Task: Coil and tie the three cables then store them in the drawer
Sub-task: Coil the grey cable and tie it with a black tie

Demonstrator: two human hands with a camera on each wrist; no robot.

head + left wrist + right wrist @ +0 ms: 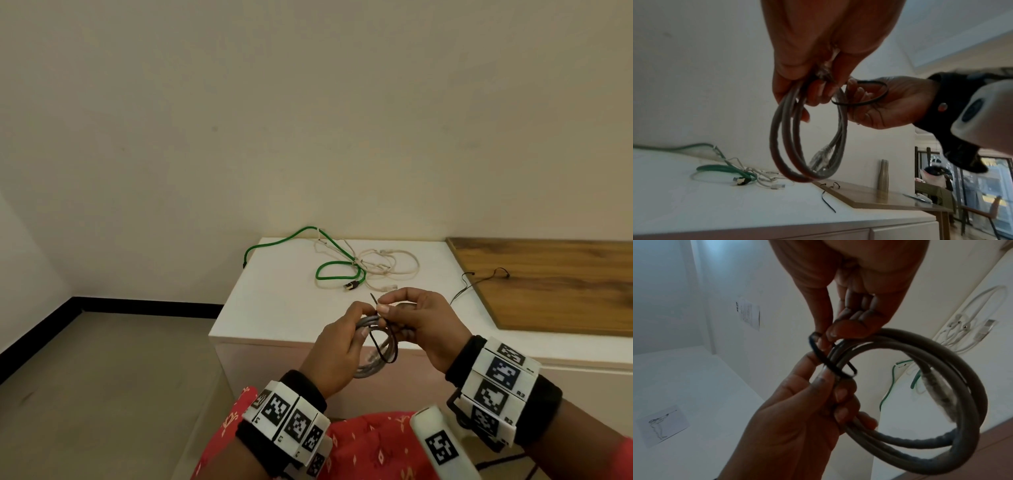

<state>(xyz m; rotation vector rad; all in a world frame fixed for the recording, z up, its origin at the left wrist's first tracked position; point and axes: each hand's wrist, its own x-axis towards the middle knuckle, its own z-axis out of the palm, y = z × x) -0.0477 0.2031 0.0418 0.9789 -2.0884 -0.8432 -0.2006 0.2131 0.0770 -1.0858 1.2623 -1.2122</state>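
The grey cable (376, 346) is wound into a coil and held in the air in front of the bench (284, 301), hanging below both hands so that the ring stands roughly upright. The left hand (337, 349) has its fingers curled round the top of the coil, bunching the strands together. The right hand (416, 325), touching the coil's top from the other side, pinches a thin black tie (830, 361) that loops around the gathered strands right beside the left fingers. The tie crosses the strands at that pinch point, so tightening it probably means pulling its free end away from the coil while the left hand keeps the bundle steady. Beyond the coil, on the bench, the green cable (337, 270) and the white cable (394, 263) lie loose and tangled together, not yet coiled.
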